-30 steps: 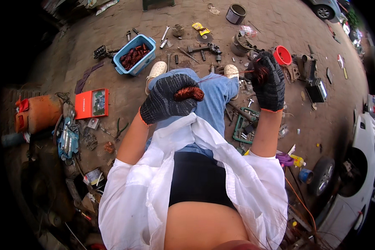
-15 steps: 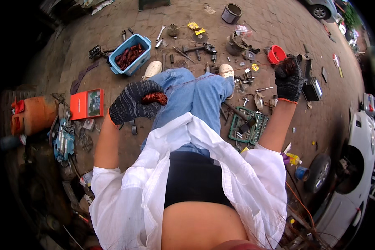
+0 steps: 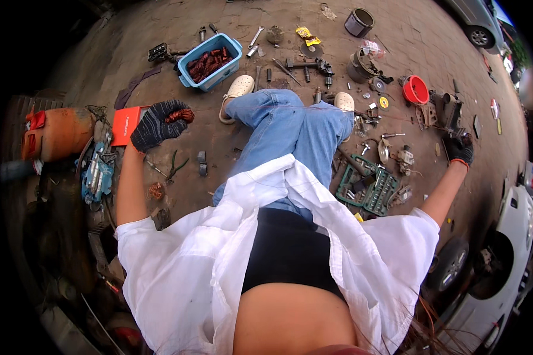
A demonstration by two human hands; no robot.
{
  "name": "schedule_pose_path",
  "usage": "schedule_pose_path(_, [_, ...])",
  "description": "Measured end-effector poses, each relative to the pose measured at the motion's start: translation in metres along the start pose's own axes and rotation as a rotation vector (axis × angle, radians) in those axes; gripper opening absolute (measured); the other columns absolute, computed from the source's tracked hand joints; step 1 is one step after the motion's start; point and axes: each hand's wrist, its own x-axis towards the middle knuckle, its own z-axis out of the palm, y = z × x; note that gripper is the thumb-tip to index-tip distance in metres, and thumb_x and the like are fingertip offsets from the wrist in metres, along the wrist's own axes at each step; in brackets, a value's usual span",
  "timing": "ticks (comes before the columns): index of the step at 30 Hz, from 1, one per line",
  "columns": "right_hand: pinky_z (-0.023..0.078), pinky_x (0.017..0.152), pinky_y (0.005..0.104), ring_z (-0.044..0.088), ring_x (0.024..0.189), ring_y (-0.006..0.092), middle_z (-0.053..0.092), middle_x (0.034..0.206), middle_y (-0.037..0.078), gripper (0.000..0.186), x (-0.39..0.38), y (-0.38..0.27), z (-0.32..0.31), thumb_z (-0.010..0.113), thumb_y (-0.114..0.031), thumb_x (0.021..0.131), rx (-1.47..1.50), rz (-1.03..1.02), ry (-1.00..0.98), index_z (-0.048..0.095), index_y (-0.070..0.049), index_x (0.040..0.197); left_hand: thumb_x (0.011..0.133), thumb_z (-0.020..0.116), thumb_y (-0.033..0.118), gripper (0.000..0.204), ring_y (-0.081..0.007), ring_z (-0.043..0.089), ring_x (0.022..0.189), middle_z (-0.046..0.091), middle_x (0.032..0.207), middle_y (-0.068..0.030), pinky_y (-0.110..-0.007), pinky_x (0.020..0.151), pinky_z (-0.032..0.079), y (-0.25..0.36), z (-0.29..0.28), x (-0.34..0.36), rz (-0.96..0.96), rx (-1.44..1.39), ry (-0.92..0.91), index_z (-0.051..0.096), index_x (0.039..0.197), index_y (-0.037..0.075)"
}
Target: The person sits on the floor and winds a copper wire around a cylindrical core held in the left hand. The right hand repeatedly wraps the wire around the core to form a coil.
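My left hand (image 3: 159, 126), in a dark knit glove, is closed around a small bundle of reddish copper wire (image 3: 180, 115). It is held above the left side, partly over an orange-red box (image 3: 123, 123). Far out to the right, my right hand (image 3: 458, 149), also gloved, is closed on a dark reddish wire coil (image 3: 467, 139), mostly hidden by the fingers. A thin copper strand runs between the two hands, across my knees. Beyond my left foot, a blue plastic basin (image 3: 224, 72) holds several similar copper wire bundles (image 3: 208, 64).
Tools and metal parts lie about the brick ground, with a green socket set (image 3: 373, 188) by my right leg. Pliers (image 3: 175, 166) lie at left, near an orange gas cylinder (image 3: 62, 133). A red bowl (image 3: 416, 89) is ahead right. A loose wheel (image 3: 450, 264) and white car (image 3: 503, 236) stand right.
My hands have spread farther apart, the left moving left and the right moving outward and lower. The strand between them is longer. The view has shifted, so the ground things appear farther right.
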Motion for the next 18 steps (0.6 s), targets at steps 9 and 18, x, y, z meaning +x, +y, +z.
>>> schedule_pose_path(9, [0.043,0.085,0.0453,0.056,0.095,0.0341,0.062,0.100,0.015,0.036,-0.003,-0.003,0.021,0.054,-0.036,0.078,-1.133,-0.293,-0.071,0.060,-0.010,0.101,0.072,0.071,0.012,0.039,-0.0110,0.057,0.091,0.064,0.097,-0.0067,-0.027,0.081,0.047,0.006,-0.018,0.010,-0.061,-0.084,-0.083,0.059,0.108,0.000])
schedule_pose_path(18, [0.046,0.074,0.0396,0.060,0.080,0.0307,0.062,0.091,0.017,0.043,0.076,0.039,-0.012,0.061,-0.025,0.080,-1.148,-0.609,-0.108,0.054,-0.008,0.118,0.083,0.060,0.035,0.035,-0.0129,0.055,0.066,0.060,0.076,-0.0064,-0.026,0.061,0.043,-0.008,0.006,0.052,-0.082,-0.238,-0.029,0.059,0.093,0.001])
